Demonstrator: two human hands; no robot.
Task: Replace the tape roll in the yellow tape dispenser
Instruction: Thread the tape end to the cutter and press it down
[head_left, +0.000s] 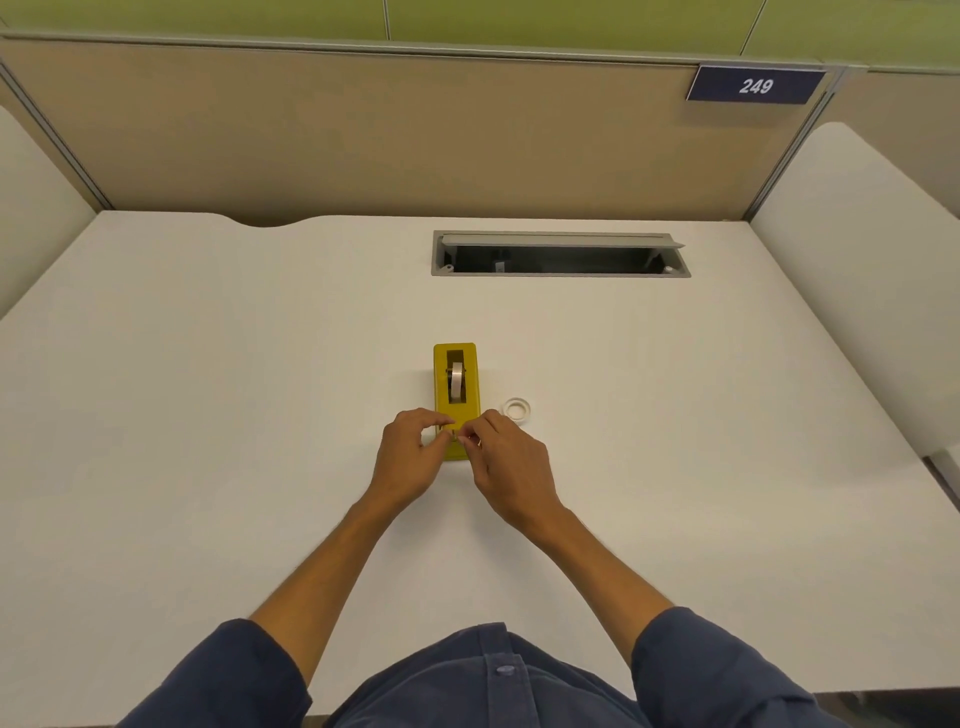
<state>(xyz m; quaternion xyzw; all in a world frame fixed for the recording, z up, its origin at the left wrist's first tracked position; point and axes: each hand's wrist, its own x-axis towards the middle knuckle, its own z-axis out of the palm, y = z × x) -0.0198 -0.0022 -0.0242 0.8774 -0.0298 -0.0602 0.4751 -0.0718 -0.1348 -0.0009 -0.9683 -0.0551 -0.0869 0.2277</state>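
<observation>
The yellow tape dispenser (456, 354) lies lengthwise at the middle of the white desk (208, 389), cutter end toward me. A whitish tape roll (456, 382) sits upright in its slot. A second small white tape ring (517, 409) lies flat on the desk just right of the dispenser. My left hand (408, 457) grips the dispenser's near end from the left. My right hand (511, 467) pinches at the cutter from the right, fingertips touching those of the left hand. The thin tape end between the fingers is barely visible, and the cutter is hidden by both hands.
An open grey cable hatch (561, 254) is set into the desk behind the dispenser. A tan partition (363, 135) with a blue "249" sign (756, 85) closes off the back. White side panels stand at left and right.
</observation>
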